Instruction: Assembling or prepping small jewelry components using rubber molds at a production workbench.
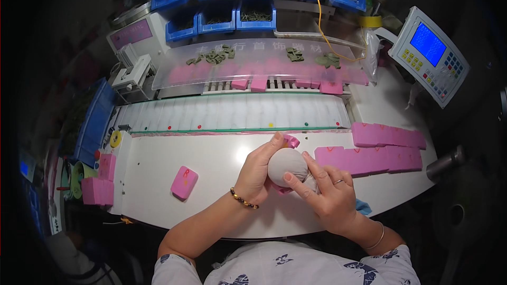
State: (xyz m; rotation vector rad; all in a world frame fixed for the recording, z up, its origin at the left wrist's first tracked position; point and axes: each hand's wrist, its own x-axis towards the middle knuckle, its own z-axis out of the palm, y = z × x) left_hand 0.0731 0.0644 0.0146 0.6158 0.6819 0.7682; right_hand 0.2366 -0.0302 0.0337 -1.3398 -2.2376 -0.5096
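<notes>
A round grey cloth pouch (pixel 288 167), its gathered end toward my right palm, is gripped by my right hand (pixel 334 198) with the fingers wrapped about its near side. My left hand (pixel 254 173) is closed around a pink rubber mould (pixel 291 141); the pouch rests against this mould and covers most of it, so only bits of pink show above and below. Left of my hands, another pink mould half (pixel 184 182) lies flat on the white table (pixel 153 153), with a red mark on its face.
Rows of pink moulds (pixel 388 135) lie at the right, and more pink blocks (pixel 98 190) are stacked at the left edge. A long white panel (pixel 232 113) spans the back, below blue bins (pixel 216 19) of green pieces. A control panel with a blue screen (pixel 428 44) stands far right.
</notes>
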